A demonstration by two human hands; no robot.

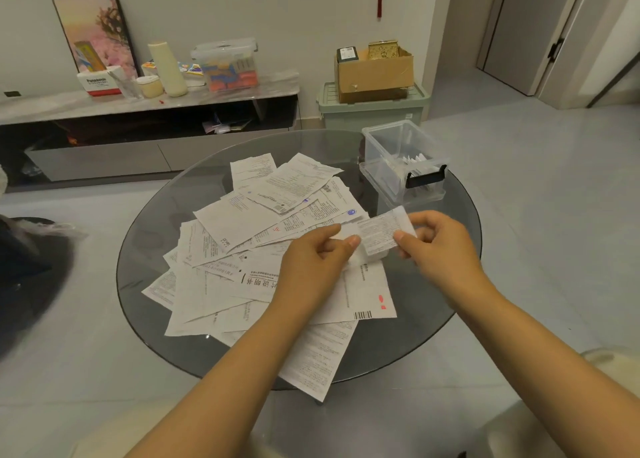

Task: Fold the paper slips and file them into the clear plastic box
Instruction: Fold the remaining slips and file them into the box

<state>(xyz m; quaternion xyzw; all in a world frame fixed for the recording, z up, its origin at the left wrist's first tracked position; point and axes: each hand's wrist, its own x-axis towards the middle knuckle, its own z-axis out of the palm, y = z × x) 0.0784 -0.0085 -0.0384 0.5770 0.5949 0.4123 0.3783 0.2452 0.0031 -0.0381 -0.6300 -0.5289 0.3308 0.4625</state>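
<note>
Pinching from both ends, the two hands hold one small printed paper slip up above the near right part of the pile. The left hand has its thumb and forefinger closed on the slip's left edge, the other fingers curled under. The right hand nips the right edge the same way, thumb on top, and it looks a touch blurred. The slip sits between them, tilted, its printed face towards the camera, with a fold of the paper showing at its lower left and another at its top right.

Under the hands lies the heap of unfolded paper slips, fanned across the middle of the round glass table; one long sheet hangs over the near rim, and a sheet with a barcode and red marks lies just below the hands. At the far right of the table stands the clear plastic box, lid off, black latch on its near end, with a few white folded slips standing inside it. It is near the right hand but apart from it.

Beyond the table, a pale green storage bin carries a cardboard carton. Along the wall runs a low TV cabinet with a cream bottle, a lidded clear tub of coloured packets and a framed picture leaning against the wall. A grey door stands at the right.
</note>
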